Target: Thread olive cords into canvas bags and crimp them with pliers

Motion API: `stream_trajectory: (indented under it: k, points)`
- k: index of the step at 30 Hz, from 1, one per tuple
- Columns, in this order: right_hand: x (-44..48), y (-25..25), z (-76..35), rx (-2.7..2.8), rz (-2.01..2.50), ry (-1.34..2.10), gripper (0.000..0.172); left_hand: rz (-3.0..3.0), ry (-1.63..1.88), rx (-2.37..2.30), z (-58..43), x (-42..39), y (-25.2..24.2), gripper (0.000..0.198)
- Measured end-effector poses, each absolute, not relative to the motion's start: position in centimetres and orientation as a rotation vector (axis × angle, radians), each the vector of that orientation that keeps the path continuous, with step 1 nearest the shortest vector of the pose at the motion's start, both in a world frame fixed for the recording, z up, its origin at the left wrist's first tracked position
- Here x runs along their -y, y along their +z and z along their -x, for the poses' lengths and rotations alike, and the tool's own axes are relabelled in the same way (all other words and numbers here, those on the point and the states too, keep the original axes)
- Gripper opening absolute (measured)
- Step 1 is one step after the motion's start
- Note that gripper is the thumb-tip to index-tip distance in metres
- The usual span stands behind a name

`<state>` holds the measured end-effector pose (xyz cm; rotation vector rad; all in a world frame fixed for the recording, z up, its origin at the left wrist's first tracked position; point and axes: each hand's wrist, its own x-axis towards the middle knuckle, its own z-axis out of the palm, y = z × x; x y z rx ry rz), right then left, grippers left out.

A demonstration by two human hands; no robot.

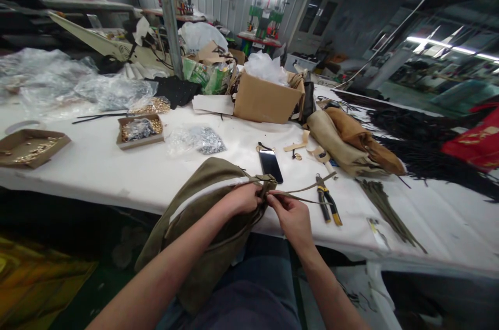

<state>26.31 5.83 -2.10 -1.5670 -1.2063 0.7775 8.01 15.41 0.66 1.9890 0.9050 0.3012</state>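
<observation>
An olive-green fabric bag (pixel 210 184) with a white strip along it lies over my lap and the table's front edge. My left hand (pixel 247 198) is closed on the bag's edge, close to a small buckle or fitting (pixel 265 178); its fingertips are partly hidden. Pinched in my right hand (pixel 290 215) is a thin olive cord (pixel 307 199), close by the left fingers. The cord's loose ends trail right across the table. Just beyond the hands lies a phone (pixel 270 166). Yellow-and-black pliers (pixel 328 200) rest to the right.
Small cardboard trays of metal fittings (pixel 141 143) (pixel 50 156) and a plastic bag of silver pieces (pixel 212 141) sit to the left. A large cardboard box (pixel 267 99) stands behind. Rolled tan and brown fabric (pixel 343 143) and olive straps (pixel 384 208) lie on the right.
</observation>
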Motion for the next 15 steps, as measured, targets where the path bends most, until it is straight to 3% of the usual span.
stream_trajectory:
  k: [6,15]
  points:
    - [-6.0,-2.4,-27.2,1.25,1.592,0.876,0.044,-1.978,0.261,-0.903,-7.8,-15.4,0.9,0.041]
    - [-6.2,-1.9,-28.6,1.389,1.552,0.957,0.038,-1.91,0.233,-1.143,-8.6,-14.1,0.6,0.039]
